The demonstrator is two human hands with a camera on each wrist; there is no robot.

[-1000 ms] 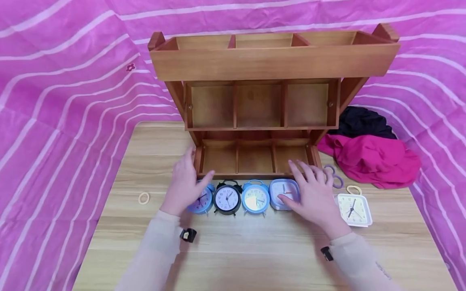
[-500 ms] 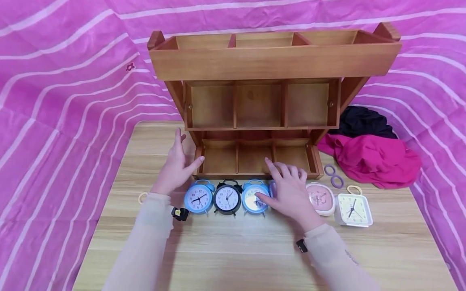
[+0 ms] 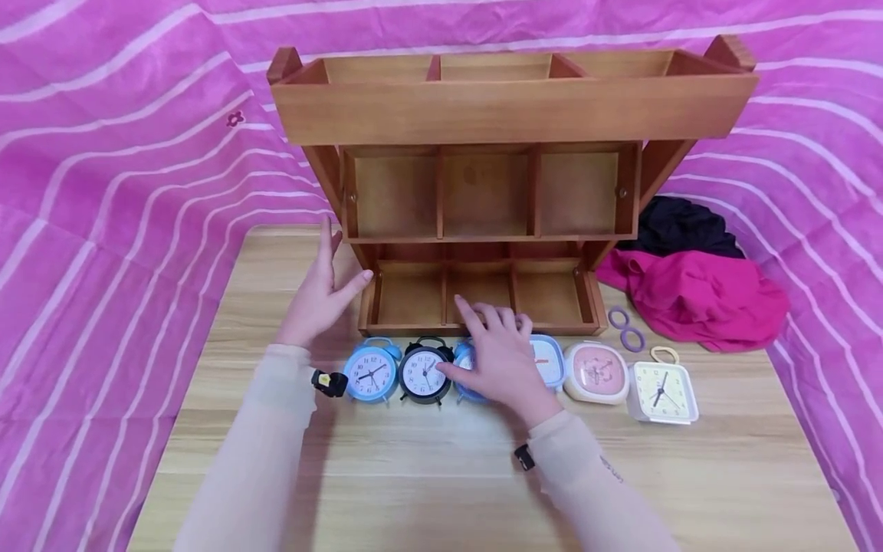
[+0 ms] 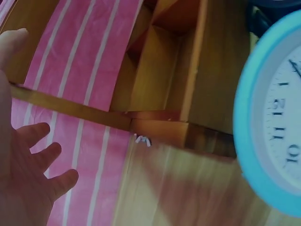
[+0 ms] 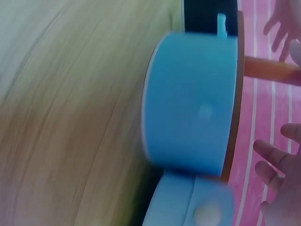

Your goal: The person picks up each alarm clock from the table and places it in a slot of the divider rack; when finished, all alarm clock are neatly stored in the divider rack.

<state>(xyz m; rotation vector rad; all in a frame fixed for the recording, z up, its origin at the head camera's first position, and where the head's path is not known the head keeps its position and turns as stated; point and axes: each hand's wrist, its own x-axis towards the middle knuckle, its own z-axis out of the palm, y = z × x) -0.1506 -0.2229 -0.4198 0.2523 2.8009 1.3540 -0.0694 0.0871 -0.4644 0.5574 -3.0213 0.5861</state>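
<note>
A row of alarm clocks stands along the front of a wooden three-tier shelf. Leftmost is a light-blue twin-bell clock, its face large in the left wrist view. Beside it is a black twin-bell clock. My right hand, fingers spread, is over another blue twin-bell clock and hides much of it; in the right wrist view the fingers hold nothing. To the right are a pale-blue square clock, a pink-faced clock and a white square clock. My left hand stays spread beside the shelf's left end, holding nothing.
Pink cloth and black cloth lie heaped at the shelf's right. Purple rings and a cream ring lie near the white clock. A striped pink curtain surrounds the wooden table.
My right hand has moved left along the row, uncovering the pink-faced clock and covering the second blue clock. My left hand has drawn left and back from the leftmost clock. The view has shifted slightly.
</note>
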